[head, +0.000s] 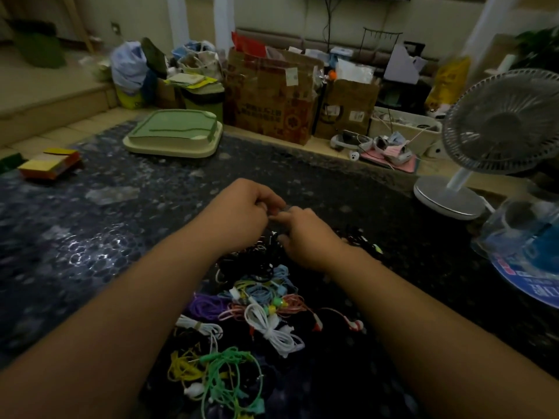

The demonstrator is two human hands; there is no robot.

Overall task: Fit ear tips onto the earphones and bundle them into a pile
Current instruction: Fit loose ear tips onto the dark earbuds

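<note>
Over the pile: both hands meet, pinching something small and dark.
Left hand point(242, 207): grip closed on it.
Right hand point(302, 234): fingertips pinch it too.
Earphones point(260, 309): bundled, heaped on the mat beneath.
Risk: dim light, tiny piece; a slip loses it among the black cords.

Both hands raised, fingertips meeting: left point(242, 213), right point(305, 237), fingers curled.
</note>
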